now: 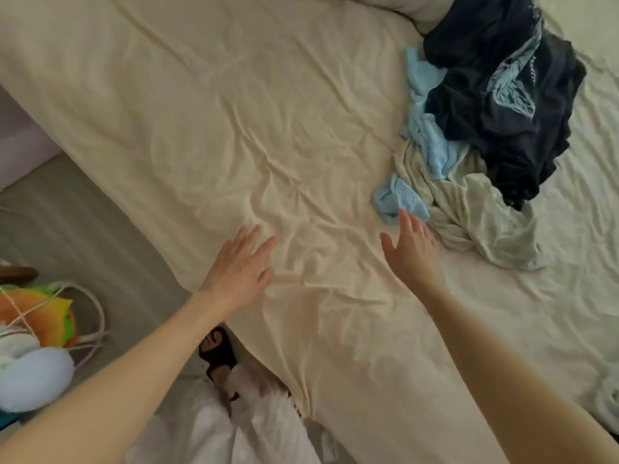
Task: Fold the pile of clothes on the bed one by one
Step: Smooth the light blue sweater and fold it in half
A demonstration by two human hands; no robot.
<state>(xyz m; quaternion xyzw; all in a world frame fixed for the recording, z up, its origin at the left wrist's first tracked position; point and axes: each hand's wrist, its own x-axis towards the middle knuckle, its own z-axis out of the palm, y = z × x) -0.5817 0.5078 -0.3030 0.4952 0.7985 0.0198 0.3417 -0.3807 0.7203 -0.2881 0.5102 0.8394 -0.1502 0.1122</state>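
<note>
Across the wrinkled cream sheet of the bed (pixel 207 105), both bare arms reaching forward. Left hand (pixel 239 266) flat, fingers spread and straight, palm down over the sheet near the bed's edge, holding nothing. Right hand (pixel 410 244) also spread, fingers straight, tips at or just short of the light blue knit piece (pixel 398 199); contact hard to tell. Pile of clothes (pixel 475 128) heaped toward the right side of the bed: dark navy garment (pixel 502 105) with pale print on top, light blue knit running beneath and forward, pale greenish-white garment (pixel 482 216) crumpled nearest. Down on the floor at left, a basket (pixel 43 333) of colourful soft items; below, a dark sandal (pixel 217 349).
</note>
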